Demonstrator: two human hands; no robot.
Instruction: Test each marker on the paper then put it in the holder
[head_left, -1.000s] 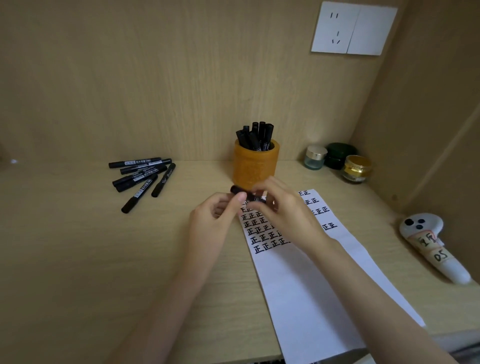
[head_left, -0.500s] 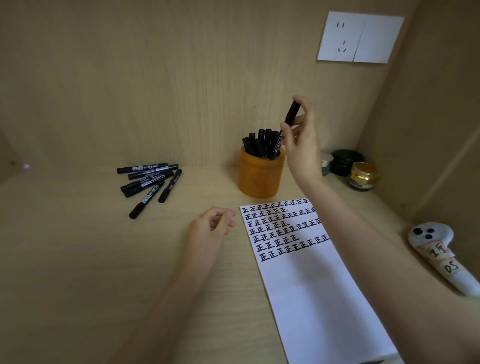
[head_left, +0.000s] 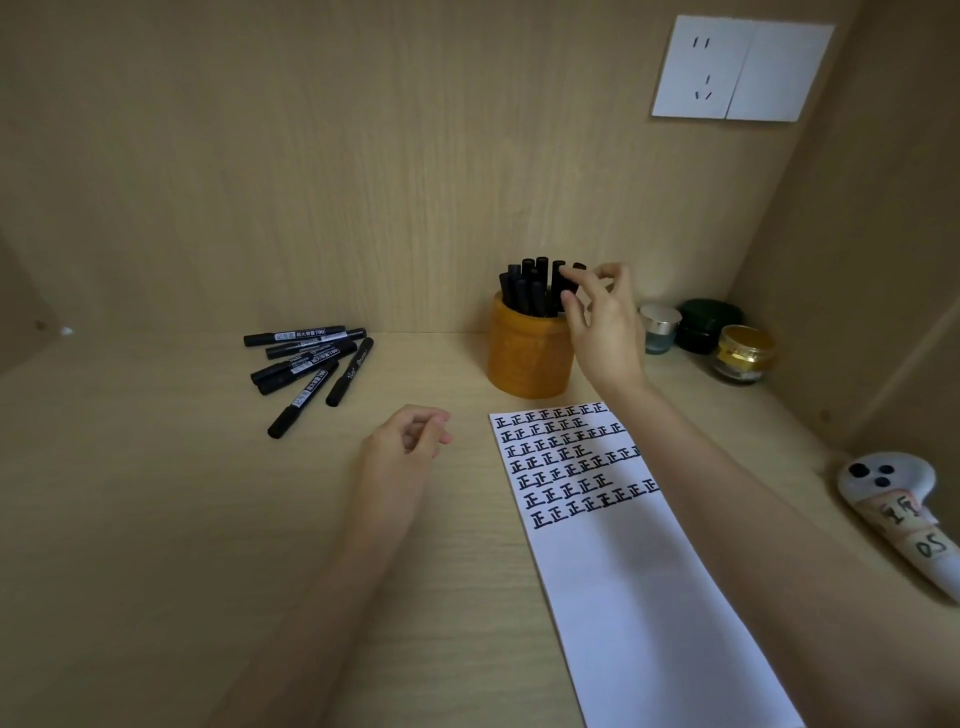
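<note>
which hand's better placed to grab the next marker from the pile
Left. The left hand is low over the desk holding nothing, close to the loose markers; the right hand is away at the holder.

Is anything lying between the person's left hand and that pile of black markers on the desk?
Nothing visible does: only wooden desk surface separates the left hand from the loose black markers. The right hand is at the rim of the round orange holder, away from that path.

Capped black markers (head_left: 530, 291) stand in the orange holder (head_left: 527, 358), loose markers (head_left: 306, 364) lie left, inscribed white paper (head_left: 623, 597) in front
</note>
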